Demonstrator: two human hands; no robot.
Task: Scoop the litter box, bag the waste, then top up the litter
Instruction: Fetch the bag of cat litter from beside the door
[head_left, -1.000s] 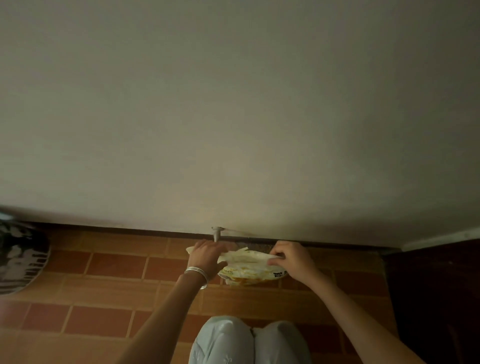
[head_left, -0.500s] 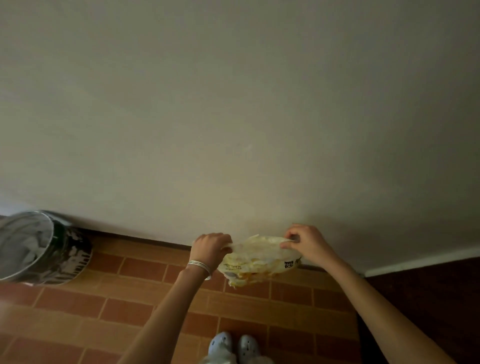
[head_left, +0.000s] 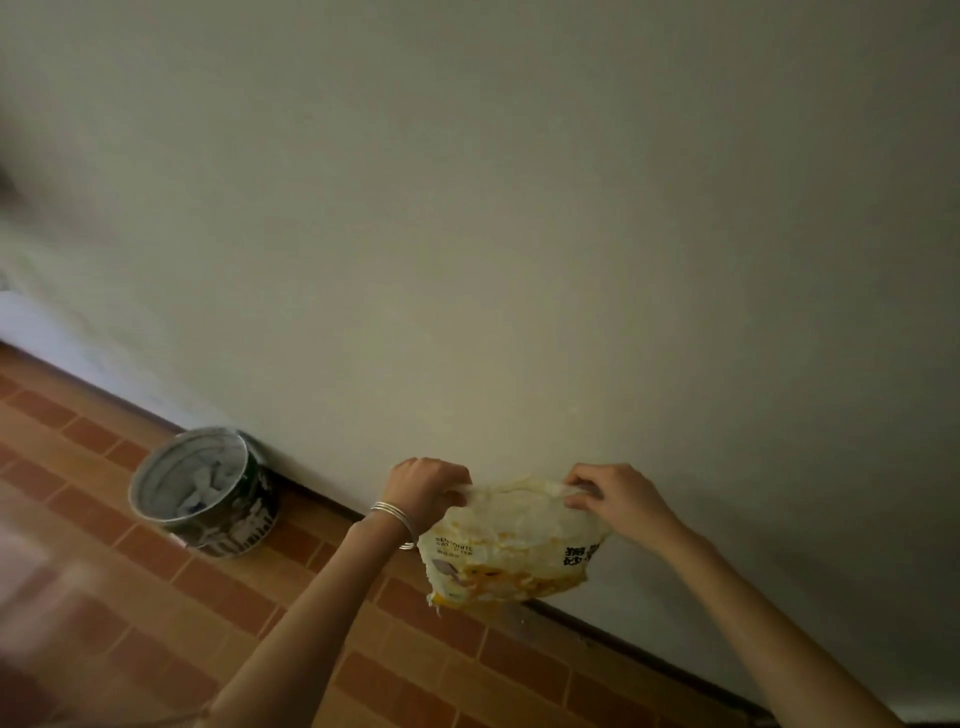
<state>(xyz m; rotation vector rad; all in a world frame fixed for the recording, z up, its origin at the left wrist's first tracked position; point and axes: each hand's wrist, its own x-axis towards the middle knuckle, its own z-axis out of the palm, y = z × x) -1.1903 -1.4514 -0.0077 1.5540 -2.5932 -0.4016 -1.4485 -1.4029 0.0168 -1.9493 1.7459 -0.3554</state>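
Both hands, left hand (head_left: 427, 488) and right hand (head_left: 615, 496), pinch the litter bag (head_left: 511, 545) above the floor (head_left: 156, 597).
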